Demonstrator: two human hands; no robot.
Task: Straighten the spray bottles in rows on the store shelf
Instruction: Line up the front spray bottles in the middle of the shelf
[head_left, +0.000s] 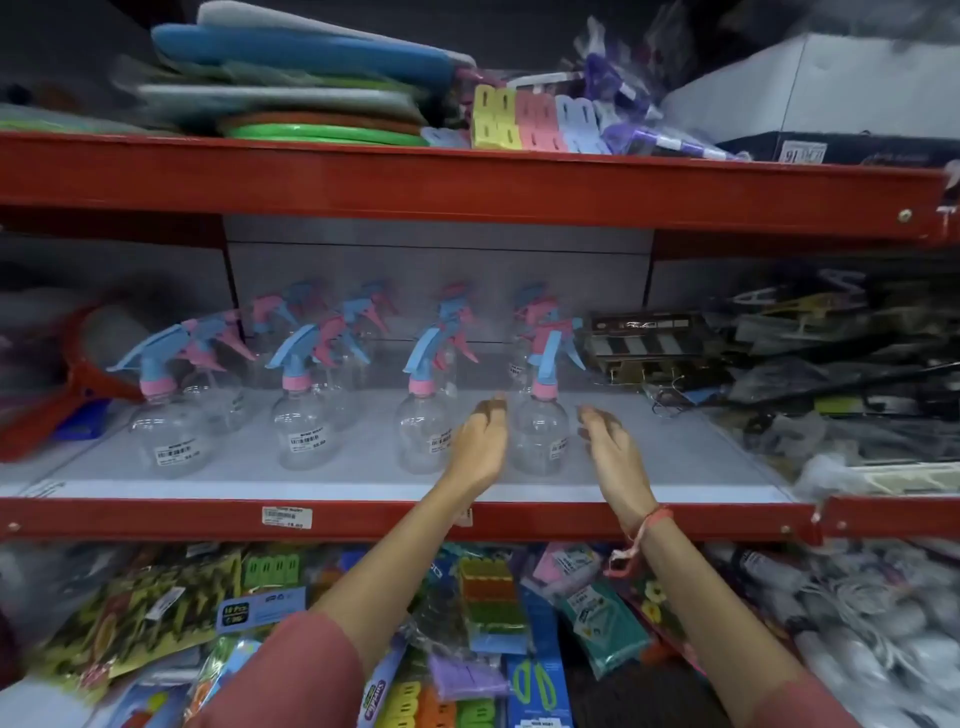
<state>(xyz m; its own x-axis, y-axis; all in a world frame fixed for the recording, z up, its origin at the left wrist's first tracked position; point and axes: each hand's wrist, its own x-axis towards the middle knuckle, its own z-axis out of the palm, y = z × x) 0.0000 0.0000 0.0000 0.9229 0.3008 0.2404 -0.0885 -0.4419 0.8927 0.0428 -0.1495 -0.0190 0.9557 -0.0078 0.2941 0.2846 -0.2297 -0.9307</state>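
Clear spray bottles with pink collars and blue-and-pink trigger heads stand in rows running back on the grey shelf. The rightmost front bottle stands upright between my hands. My left hand is just left of it, my right hand just right; both are open, fingers apart, and neither grips the bottle. Further front bottles stand at the centre, centre-left and far left. The bottles behind are blurred.
The red shelf lip carries a price tag. Dark packaged goods crowd the shelf's right side, a red item its left. Above are foam pads and pastel clips. Packaged goods fill the level below.
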